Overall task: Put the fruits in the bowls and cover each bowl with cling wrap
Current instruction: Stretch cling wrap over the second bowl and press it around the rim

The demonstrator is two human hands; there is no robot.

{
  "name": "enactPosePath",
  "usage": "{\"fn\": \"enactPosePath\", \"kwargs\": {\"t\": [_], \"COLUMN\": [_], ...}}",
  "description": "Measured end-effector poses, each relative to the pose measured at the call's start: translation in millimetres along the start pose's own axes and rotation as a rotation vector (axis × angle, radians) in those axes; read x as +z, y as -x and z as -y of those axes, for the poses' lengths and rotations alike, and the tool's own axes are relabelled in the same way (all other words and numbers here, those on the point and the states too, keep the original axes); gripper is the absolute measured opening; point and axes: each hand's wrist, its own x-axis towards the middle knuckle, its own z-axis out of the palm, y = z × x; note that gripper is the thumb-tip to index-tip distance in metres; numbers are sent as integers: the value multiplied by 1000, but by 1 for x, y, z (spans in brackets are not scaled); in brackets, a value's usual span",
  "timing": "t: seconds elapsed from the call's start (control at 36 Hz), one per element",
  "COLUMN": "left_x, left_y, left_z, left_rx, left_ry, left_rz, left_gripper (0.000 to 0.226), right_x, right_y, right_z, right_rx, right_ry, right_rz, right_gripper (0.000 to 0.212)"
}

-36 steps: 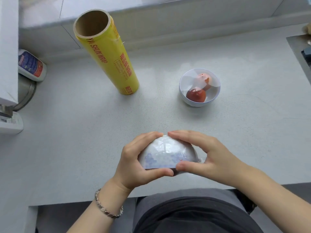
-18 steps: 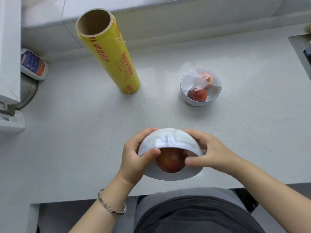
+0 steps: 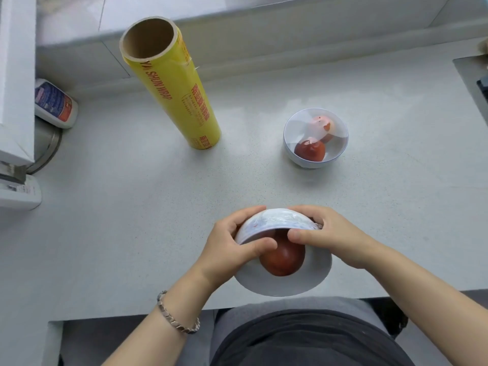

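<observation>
The near bowl, tipped mouth-first toward the person at the counter's front edge, holds one red fruit. The left hand and right hand grip it, fingers curled over its wall and thumbs at the mouth, apparently smoothing wrap. The far bowl, with two fruits, looks covered. Likely only this sealing remains. The roll stands beyond.

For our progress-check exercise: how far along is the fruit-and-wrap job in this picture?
Done: the far bowl holds two fruits under taut wrap. In hand: the left hand and right hand grip the near bowl, tilted towards the camera, a red fruit inside and crinkled wrap on its outer wall. Left: finish sealing it and set it down, I'd judge. The roll stands upright, untouched.
</observation>
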Motion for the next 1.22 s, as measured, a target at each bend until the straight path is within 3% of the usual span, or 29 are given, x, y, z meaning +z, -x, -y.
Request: {"fn": "enactPosePath", "kwargs": {"t": [0.08, 0.22, 0.33, 0.53, 0.64, 0.72, 0.92, 1.03, 1.14, 1.22], "left_x": [2, -1, -6, -6, -9, -8, -5, -4, -3, -1], "left_y": [3, 5, 6, 8, 10, 10, 5, 3, 2, 3], "left_z": [4, 4, 3, 0, -1, -1, 3, 4, 4, 4], "left_rx": [-2, 1, 6, -5, 1, 22, 15, -4, -8, -17], "left_ry": [32, -33, -48, -75, -129, -156, -262, -296, -339, -349], "left_rz": [-88, -149, -156, -117, -85, -102, -115, -95, -58, -39], "left_gripper": [75, 73, 71, 67, 66, 62, 64, 66, 71, 67], "right_x": [2, 2, -2, -4, -7, -7, -9, -6, -5, -3], "right_y": [0, -2, -6, -10, -12, -15, -22, -24, -27, -26], "right_z": [2, 20, 35, 45, 41, 38, 41, 43, 44, 42], "right_rx": [-7, -127, -109, -35, 26, 87, 277, 342, 329, 270], "right_ry": [45, 165, 337, 519, 136, 38, 224, 326, 372, 322], "right_rz": [2, -83, -29, 146, 68, 30, 129, 151, 161, 185], "right_gripper": [57, 26, 7, 18, 23, 25, 22, 36, 46, 37]}}
